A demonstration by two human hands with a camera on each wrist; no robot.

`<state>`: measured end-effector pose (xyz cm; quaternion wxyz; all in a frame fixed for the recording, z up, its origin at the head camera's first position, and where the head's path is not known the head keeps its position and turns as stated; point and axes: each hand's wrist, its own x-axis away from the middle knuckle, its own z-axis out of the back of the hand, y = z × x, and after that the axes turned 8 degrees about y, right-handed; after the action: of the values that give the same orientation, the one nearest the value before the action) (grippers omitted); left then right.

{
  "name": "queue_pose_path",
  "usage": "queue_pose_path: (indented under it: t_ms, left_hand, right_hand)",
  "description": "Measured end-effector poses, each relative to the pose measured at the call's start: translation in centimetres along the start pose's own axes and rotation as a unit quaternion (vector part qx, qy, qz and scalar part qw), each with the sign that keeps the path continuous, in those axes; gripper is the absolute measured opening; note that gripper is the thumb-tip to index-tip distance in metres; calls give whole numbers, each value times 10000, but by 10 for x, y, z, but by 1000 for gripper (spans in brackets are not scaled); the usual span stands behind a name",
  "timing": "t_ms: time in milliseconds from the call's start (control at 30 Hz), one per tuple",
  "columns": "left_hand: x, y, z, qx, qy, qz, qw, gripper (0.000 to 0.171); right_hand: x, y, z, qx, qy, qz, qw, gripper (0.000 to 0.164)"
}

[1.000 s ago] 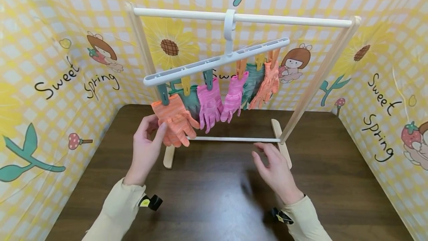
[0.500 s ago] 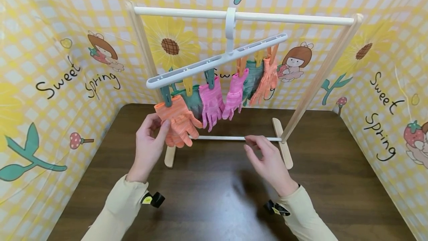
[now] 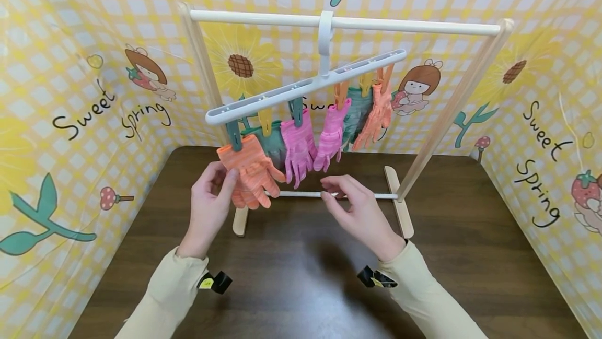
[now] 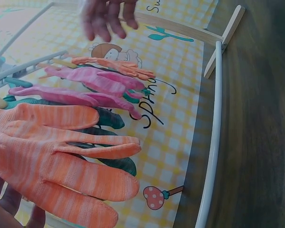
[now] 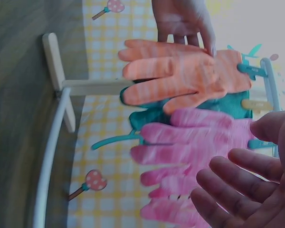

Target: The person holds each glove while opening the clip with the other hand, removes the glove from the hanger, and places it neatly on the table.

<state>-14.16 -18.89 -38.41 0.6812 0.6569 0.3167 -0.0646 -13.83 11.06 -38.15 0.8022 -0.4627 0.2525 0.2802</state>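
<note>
In the head view my left hand (image 3: pixel 210 200) pinches the edge of an orange striped glove (image 3: pixel 249 166), thumb in front and fingers behind. A dark green clothespin (image 3: pixel 233 135) holds that glove's cuff under the left end of a pale grey hanger (image 3: pixel 277 96). Further along hang a green glove (image 3: pixel 274 148), two pink gloves (image 3: pixel 299 143), another green glove (image 3: pixel 356 114) and a second orange glove (image 3: pixel 378 112), all clipped. My right hand (image 3: pixel 359 213) is apart from the gloves, below the pink ones, fingers relaxed and holding nothing; the right wrist view shows its fingers (image 5: pixel 237 180) spread near them.
The hanger hooks over the white top rod (image 3: pixel 400 24) of a wooden rack (image 3: pixel 430 119) and slants, left end nearer. A white lower bar (image 3: pixel 301 194) joins the rack's feet on the dark wooden table (image 3: pixel 282 276). Yellow checked cloth (image 3: pixel 66 172) surrounds the table on several sides.
My right hand has moved left, from near the rack's right foot to below the pink gloves. My left hand keeps its pinch on the orange glove, both shifted slightly right.
</note>
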Motion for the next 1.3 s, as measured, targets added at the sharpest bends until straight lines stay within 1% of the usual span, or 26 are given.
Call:
queue_pose_path:
  t_ms: [133,233,333,433,533,667,767,967,1167,1300]
  left_hand:
    - [1,0,0,10,-70,-3,10000,15]
    - [1,1,0,63,-146,-53,9999,17]
    - [0,2,-1,115,-206,-98,9997,20]
    - [-1,3,-1,147,-209,-91,9996,22]
    - [-1,4,-1,138,-179,-33,9997,22]
    - [-1,5,-1,116,-151,21,9998,19]
    - [-2,6,-3,148,-172,9,9997,18]
    - [-3,7,-4,268,-140,-8,9995,16]
    - [-1,8,-3,307,-34,94,9995,15]
    - [-1,10,-3,300,-31,132,9995,17]
  right_hand:
    - [-11,-9,-6,-97,-95,86,9999,24]
    - [-21,-16,-12,-307,-170,144,9993,24]
    - [-34,-25,-19,-428,-230,313,9983,24]
    - [-47,-33,-26,-416,-234,534,9974,24]
    - [-58,-40,-32,-474,-222,745,9958,22]
    - [-67,-46,-40,-709,-239,913,9930,21]
    - [-72,-52,-44,-824,-255,943,9918,22]
    - [-84,-62,-51,-827,-262,926,9919,26]
    - [-94,-72,-58,-890,-359,872,9916,27]
    - [-99,-75,-61,-799,-321,946,9918,26]
